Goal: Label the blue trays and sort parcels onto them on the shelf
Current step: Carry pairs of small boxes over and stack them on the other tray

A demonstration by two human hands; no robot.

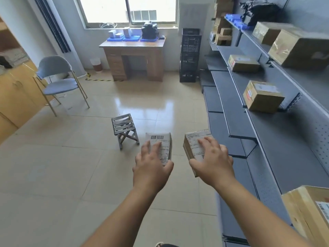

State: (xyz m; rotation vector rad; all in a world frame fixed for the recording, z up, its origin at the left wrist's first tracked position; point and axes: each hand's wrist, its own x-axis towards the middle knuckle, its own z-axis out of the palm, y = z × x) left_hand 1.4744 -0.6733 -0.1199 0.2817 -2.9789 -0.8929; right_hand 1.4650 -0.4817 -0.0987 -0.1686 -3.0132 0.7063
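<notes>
left hand (pixel 151 164) grips white parcel (pixel 158 138) | right hand (pixel 215 159) grips brown parcel (pixel 193 139)

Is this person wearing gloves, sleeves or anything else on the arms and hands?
No. The left hand and right hand are bare, without gloves. The forearms show no sleeves up to the picture's edge, and no watch, bracelet or ring is visible.

1. Two hands left of the shelf (pixel 231 107): left hand (pixel 151 163), right hand (pixel 213 157).
2. Two small parcels, one held in each hand: left parcel (pixel 160 139), right parcel (pixel 193 139).
3. Five cardboard boxes (pixel 272 32) (pixel 300 49) (pixel 243 63) (pixel 263 98) (pixel 309 211) on the shelf.
4. Three blue trays (pixel 114 39) (pixel 131 39) (pixel 149 39) on the worktop (pixel 131 45) beyond the shelf.
5. One chair (pixel 58 84), one stool (pixel 124 124).
</notes>
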